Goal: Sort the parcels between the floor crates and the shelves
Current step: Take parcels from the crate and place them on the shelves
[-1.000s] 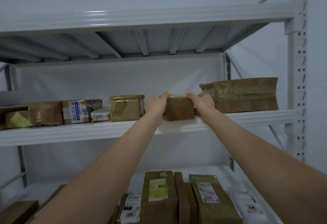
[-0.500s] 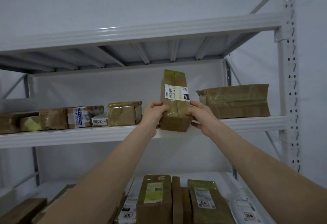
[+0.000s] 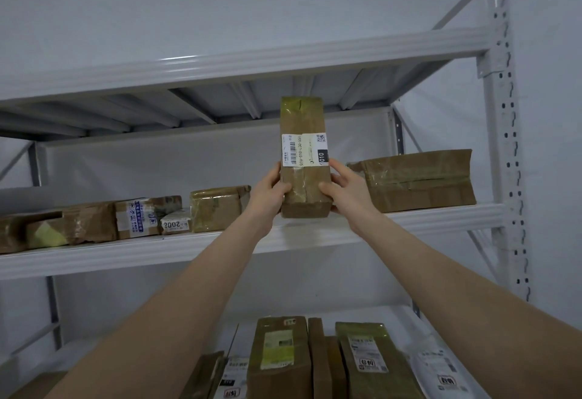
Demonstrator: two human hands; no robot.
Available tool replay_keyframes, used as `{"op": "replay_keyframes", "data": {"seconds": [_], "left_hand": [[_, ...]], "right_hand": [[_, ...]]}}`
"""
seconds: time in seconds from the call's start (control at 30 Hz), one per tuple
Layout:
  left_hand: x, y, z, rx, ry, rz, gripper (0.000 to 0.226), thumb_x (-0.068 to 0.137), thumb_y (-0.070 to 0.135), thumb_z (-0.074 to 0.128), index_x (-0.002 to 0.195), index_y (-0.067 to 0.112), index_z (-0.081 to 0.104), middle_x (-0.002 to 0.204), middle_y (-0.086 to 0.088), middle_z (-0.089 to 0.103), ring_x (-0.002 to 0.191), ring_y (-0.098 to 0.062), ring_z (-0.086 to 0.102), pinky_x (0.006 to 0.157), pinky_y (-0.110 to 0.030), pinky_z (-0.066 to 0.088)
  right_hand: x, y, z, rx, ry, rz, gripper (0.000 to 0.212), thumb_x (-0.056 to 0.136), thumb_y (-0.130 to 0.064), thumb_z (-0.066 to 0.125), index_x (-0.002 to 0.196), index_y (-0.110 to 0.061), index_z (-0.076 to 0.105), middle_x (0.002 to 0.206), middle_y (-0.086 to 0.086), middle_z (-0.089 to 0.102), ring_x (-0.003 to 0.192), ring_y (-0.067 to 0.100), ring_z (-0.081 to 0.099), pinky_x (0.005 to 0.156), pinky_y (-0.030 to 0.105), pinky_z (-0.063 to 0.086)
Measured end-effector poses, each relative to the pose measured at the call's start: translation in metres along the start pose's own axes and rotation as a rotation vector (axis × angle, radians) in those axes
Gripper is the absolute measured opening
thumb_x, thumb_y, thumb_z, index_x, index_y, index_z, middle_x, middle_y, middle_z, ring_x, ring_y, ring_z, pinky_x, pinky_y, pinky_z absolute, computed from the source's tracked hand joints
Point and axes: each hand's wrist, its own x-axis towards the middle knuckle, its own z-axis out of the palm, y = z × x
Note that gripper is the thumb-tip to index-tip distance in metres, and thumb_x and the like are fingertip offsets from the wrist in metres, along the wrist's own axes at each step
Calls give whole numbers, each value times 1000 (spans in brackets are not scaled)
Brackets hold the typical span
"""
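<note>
the tall parcel (image 3: 303, 118) stands upright on its short end, held up at the front edge of the middle shelf (image 3: 157, 257); whether its bottom touches the shelf board cannot be told. a white label with a barcode and a black patch reading 010 wraps across its middle, and clear tape runs down its face. the left grip (image 3: 267, 192) is clasped on the parcel's lower left side, thumb on the front face and fingers behind. the right grip (image 3: 346, 189) holds the lower right side the same way, its thumb lying on the front near the bottom corner. both bare forearms reach up from the bottom of the view. on the same shelf, the wide flat parcel (image 3: 415, 181) lies just to the right of the held one, and the taped square parcel (image 3: 217, 209) sits just to the left, behind the left wrist. further left come a small white packet marked 2008 (image 3: 176, 225), a parcel with a blue-printed label (image 3: 141, 217) and crumpled brown parcels (image 3: 78, 225) running out to the edge of view. above, the top shelf (image 3: 252, 64) shows its ribbed underside. on the lower shelf (image 3: 390, 313), several brown parcels (image 3: 280, 364) stand side by side with labels facing up, beside a white mailer bag (image 3: 437, 370). a perforated upright post (image 3: 504, 146) frames the right side.
</note>
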Motion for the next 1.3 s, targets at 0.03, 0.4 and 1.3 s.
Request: {"op": "replay_keyframes", "data": {"seconds": [0.03, 0.4, 1.3], "left_hand": [[4, 2, 2, 18, 15, 1, 52, 97, 8, 42, 134, 44, 49, 118, 10, 65, 101, -16, 61, 71, -25, 48], [38, -12, 34, 91, -84, -104, 38, 99, 16, 46, 134, 28, 46, 119, -3, 61, 108, -23, 58, 93, -43, 48], [39, -18, -149, 625, 367, -193, 54, 102, 40, 30, 126, -3, 50, 126, -21, 54, 115, -33, 51, 99, -39, 39]], "right_hand": [[1, -1, 0, -52, -4, -34, 58, 86, 0, 62, 134, -30, 49, 120, -2, 62, 112, 14, 58, 90, 38, 53], [40, 1, -11, -1061, -109, -88, 54, 87, -20, 65, 138, -27, 49, 139, 5, 45, 123, 27, 47, 101, 36, 39], [46, 40, 163, -400, -285, 144, 62, 92, -51, 52, 136, -6, 48, 141, 9, 49, 128, 24, 46, 96, 28, 37]]}}
